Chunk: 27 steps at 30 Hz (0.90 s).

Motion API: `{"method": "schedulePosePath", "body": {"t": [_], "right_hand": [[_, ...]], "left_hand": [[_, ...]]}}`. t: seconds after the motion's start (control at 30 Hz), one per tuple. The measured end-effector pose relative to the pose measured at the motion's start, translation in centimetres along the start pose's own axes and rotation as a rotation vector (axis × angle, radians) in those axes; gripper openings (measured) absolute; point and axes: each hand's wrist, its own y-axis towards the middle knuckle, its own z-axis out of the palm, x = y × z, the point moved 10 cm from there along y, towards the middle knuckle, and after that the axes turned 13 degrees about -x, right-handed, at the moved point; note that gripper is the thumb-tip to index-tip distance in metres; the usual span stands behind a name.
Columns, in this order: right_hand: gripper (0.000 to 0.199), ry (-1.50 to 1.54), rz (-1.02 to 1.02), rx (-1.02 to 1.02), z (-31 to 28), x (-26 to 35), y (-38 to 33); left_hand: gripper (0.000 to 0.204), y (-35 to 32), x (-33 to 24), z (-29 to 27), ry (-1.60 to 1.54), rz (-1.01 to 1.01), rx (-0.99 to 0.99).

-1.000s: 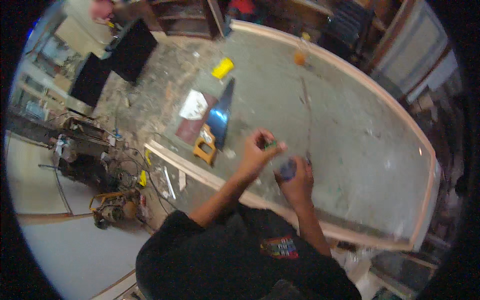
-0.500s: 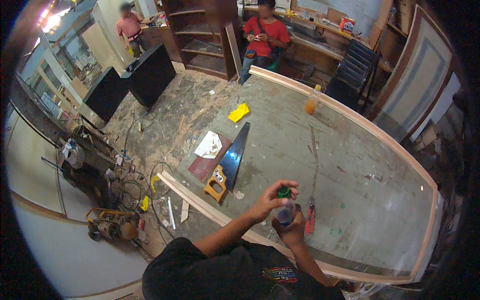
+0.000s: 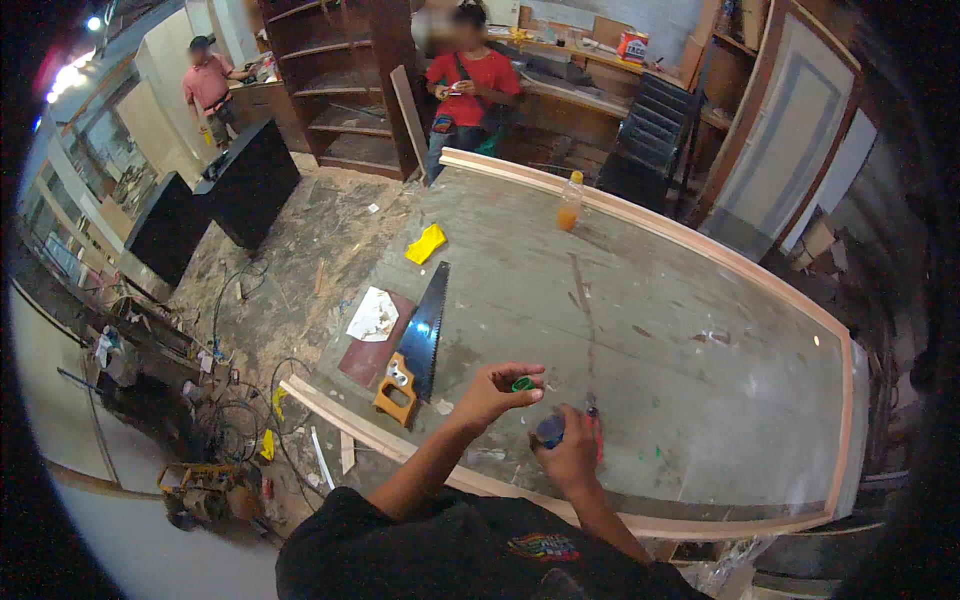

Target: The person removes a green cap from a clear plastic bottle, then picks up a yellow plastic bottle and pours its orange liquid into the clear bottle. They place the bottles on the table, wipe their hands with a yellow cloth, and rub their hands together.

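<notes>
Cap of green is pinched in the left hand. The right hand grips a bottle. Left of both lies a saw.

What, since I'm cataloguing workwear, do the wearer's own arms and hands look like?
The left hand and right hand are bare, with no gloves, watch or bracelet visible. The black shirt has short sleeves and a multicoloured print.

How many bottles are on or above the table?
2: one bottle in the right hand, one bottle with orange contents near the far wooden edging. Others may be hidden.
</notes>
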Motion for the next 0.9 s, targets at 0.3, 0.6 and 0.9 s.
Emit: {"method": "schedulePosePath", "body": {"t": [0.3, 0.6, 0.9], "right_hand": [[0.067, 0.032, 0.030, 0.035, 1.9, -0.1, -0.9], [0.064, -0.059, -0.048, 0.114, 3.2, -0.1, -0.5], [0.064, -0.037, 0.073, 0.211, 6.8, -1.0, 0.1]], "left_hand": [[0.046, 2.2, -0.2, -2.7, 0.538, 0.175, -0.266], [0.079, 3.2, -0.4, -4.9, 1.251, 0.047, -0.290], [0.071, 4.8, 1.7, -3.5, 1.437, 0.156, -0.050]]}}
